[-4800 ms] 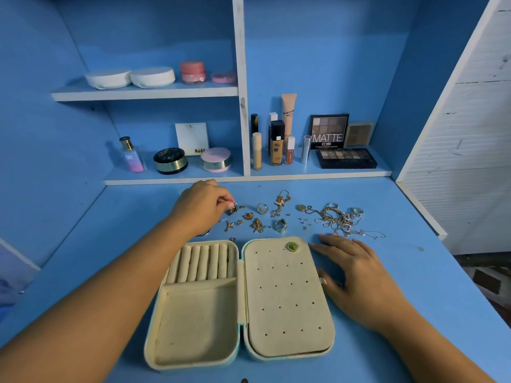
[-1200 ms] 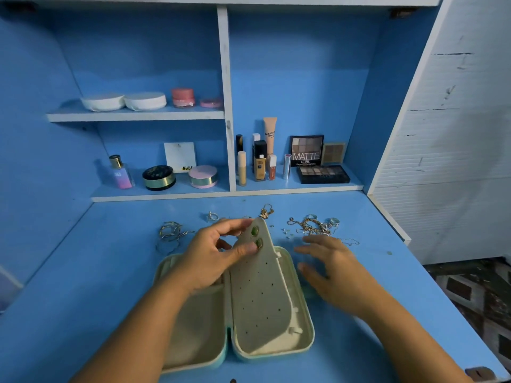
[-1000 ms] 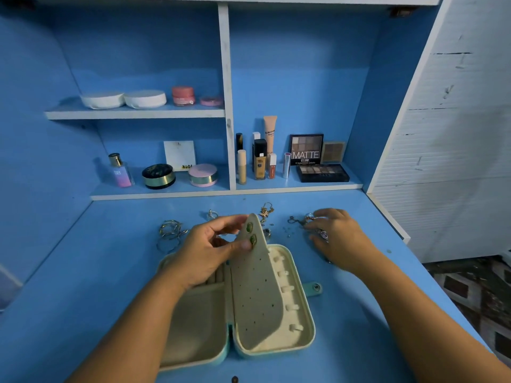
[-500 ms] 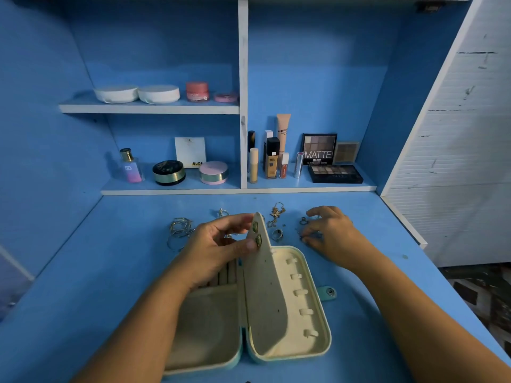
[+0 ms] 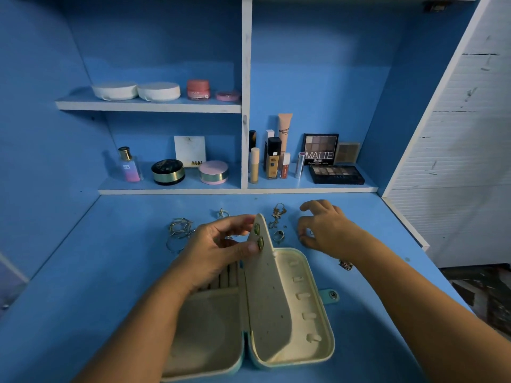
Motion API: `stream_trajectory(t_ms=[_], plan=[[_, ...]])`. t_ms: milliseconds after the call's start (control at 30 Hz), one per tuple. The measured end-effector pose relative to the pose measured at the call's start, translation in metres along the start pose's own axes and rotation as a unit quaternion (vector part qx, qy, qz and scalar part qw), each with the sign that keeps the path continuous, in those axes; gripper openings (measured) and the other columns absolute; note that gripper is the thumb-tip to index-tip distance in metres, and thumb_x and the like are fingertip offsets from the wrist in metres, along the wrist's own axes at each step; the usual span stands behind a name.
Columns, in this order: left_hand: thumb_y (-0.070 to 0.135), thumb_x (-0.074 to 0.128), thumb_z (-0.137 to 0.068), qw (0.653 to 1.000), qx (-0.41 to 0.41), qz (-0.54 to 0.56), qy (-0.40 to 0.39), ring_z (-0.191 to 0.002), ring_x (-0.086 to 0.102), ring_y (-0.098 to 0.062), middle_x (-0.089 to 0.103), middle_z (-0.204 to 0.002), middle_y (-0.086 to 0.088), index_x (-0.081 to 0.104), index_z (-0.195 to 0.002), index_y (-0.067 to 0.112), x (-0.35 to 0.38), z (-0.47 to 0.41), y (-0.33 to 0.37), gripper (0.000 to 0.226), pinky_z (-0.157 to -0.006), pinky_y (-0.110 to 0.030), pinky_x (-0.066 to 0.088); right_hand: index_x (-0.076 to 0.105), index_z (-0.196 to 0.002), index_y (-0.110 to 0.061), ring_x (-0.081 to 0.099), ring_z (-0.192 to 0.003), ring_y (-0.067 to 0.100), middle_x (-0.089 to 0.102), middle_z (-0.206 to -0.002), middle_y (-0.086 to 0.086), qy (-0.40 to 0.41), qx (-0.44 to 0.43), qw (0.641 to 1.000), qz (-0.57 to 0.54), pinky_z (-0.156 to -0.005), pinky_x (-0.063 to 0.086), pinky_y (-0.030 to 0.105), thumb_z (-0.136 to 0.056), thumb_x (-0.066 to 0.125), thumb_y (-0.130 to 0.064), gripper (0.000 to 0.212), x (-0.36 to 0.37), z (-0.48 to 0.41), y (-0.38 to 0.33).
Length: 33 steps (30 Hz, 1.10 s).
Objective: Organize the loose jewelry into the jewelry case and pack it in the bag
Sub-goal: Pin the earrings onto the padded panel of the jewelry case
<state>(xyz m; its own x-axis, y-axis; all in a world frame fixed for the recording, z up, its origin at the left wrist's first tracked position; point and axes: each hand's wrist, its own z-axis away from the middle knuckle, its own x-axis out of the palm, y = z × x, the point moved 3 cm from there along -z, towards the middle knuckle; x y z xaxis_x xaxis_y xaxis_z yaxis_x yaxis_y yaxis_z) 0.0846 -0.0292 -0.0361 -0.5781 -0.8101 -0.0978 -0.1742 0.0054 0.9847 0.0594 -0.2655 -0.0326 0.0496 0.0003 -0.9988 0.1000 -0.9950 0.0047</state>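
Jewelry case (image 5: 304, 313) lies open on the blue desk (image 5: 110, 258), close to the person. The left hand (image 5: 218, 250) pinches the top of the flap (image 5: 268, 294) and holds it standing up, with two green earrings (image 5: 258, 236) stuck in it. The right hand (image 5: 326, 230) reaches over the loose bits behind the case, fingers bent. I cannot tell if it has a piece. A ring (image 5: 278, 235) and a gold chain (image 5: 278, 214) lie just beside it. To do this well, hold the flap steady, pick up one small piece only, and hang it on the little hooks (image 5: 302, 295) without tangles.
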Motion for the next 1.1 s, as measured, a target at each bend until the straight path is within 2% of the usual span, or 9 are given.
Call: stream_trajectory(t_ms=[167,233,300,367,500,633,967,1033,1100], plan=[[0.072,0.083,-0.044,1.0,0.008,-0.001,-0.001,-0.109,0.061,-0.002,0.07,-0.109,0.017,0.07,-0.1,0.053,0.001,0.001,0.004,0.061,-0.086,-0.023,0.052,0.065,-0.108,-0.023,0.025,-0.135,0.03,0.03,-0.148,0.008,0.033,-0.038,0.997,0.066,-0.108,0.025,0.042,-0.094,0.054,-0.031,0.02,0.002,0.001,-0.003],[0.071,0.083,-0.043,1.0,0.007,0.004,-0.003,-0.109,0.061,-0.003,0.07,-0.109,0.017,0.071,-0.101,0.053,0.002,0.001,0.004,0.061,-0.085,-0.024,0.052,0.071,-0.091,-0.021,0.04,-0.127,0.037,0.045,-0.138,0.014,0.063,-0.059,0.993,0.08,-0.1,0.036,0.049,-0.084,0.069,-0.024,0.008,0.003,0.002,-0.003],[0.07,0.084,-0.043,1.0,0.004,0.008,-0.003,-0.109,0.061,-0.004,0.071,-0.107,0.017,0.071,-0.101,0.052,0.002,0.001,0.004,0.061,-0.085,-0.023,0.052,0.071,-0.076,-0.021,0.055,-0.111,0.039,0.058,-0.121,0.016,0.095,-0.054,0.992,0.058,-0.085,0.046,0.052,-0.07,0.082,-0.019,0.012,0.002,0.002,-0.001],[0.07,0.084,-0.044,1.0,0.003,0.006,-0.003,-0.109,0.061,-0.004,0.071,-0.107,0.017,0.071,-0.101,0.052,0.002,0.001,0.005,0.061,-0.084,-0.022,0.052,0.072,-0.084,-0.021,0.053,-0.113,0.036,0.057,-0.121,0.012,0.113,-0.035,0.993,0.03,-0.087,0.045,0.052,-0.074,0.079,-0.02,0.012,-0.003,-0.002,-0.001],[0.072,0.083,-0.043,1.0,0.004,-0.001,0.0,-0.108,0.061,0.0,0.07,-0.11,0.017,0.07,-0.1,0.054,0.001,0.003,0.007,0.061,-0.082,-0.019,0.052,0.067,-0.113,-0.025,0.03,-0.131,0.024,0.039,-0.14,0.001,0.102,-0.011,0.995,0.007,-0.105,0.025,0.039,-0.093,0.056,-0.031,0.024,-0.002,-0.019,-0.002],[0.072,0.083,-0.042,1.0,-0.006,0.005,-0.001,-0.11,0.061,-0.004,0.07,-0.108,0.018,0.071,-0.1,0.054,0.001,0.004,0.008,0.062,-0.083,-0.021,0.052,0.066,-0.113,-0.03,0.03,-0.129,0.022,0.039,-0.139,-0.001,0.057,0.001,0.998,-0.012,-0.103,0.026,0.036,-0.092,0.055,-0.037,0.025,0.008,-0.033,-0.01],[0.058,0.091,-0.039,0.998,-0.013,0.067,0.0,-0.105,0.063,-0.008,0.072,-0.104,0.005,0.076,-0.098,0.04,-0.005,0.001,0.002,0.063,-0.083,-0.019,0.052,0.063,-0.11,-0.015,0.04,-0.115,0.023,0.049,-0.125,0.002,0.093,0.007,0.995,-0.037,-0.095,0.032,0.032,-0.095,0.048,-0.026,0.024,0.02,-0.035,-0.013],[0.046,0.092,-0.044,0.997,-0.012,0.071,-0.004,-0.107,0.063,-0.009,0.071,-0.108,0.001,0.076,-0.099,0.036,-0.007,0.002,0.002,0.058,-0.083,-0.018,0.051,0.063,-0.109,-0.013,0.042,-0.114,0.023,0.05,-0.125,0.004,0.102,0.018,0.993,-0.052,-0.095,0.033,0.033,-0.095,0.048,-0.025,0.023,0.017,-0.03,-0.013],[0.032,0.085,-0.051,0.997,-0.015,0.073,-0.004,-0.108,0.062,-0.012,0.069,-0.111,-0.004,0.076,-0.1,0.031,-0.008,0.002,0.002,0.049,-0.082,-0.018,0.051,0.066,-0.101,-0.013,0.046,-0.112,0.02,0.054,-0.121,0.003,0.147,0.034,0.977,-0.149,-0.093,0.038,0.03,-0.093,0.054,-0.021,0.017,0.006,-0.019,-0.016]])
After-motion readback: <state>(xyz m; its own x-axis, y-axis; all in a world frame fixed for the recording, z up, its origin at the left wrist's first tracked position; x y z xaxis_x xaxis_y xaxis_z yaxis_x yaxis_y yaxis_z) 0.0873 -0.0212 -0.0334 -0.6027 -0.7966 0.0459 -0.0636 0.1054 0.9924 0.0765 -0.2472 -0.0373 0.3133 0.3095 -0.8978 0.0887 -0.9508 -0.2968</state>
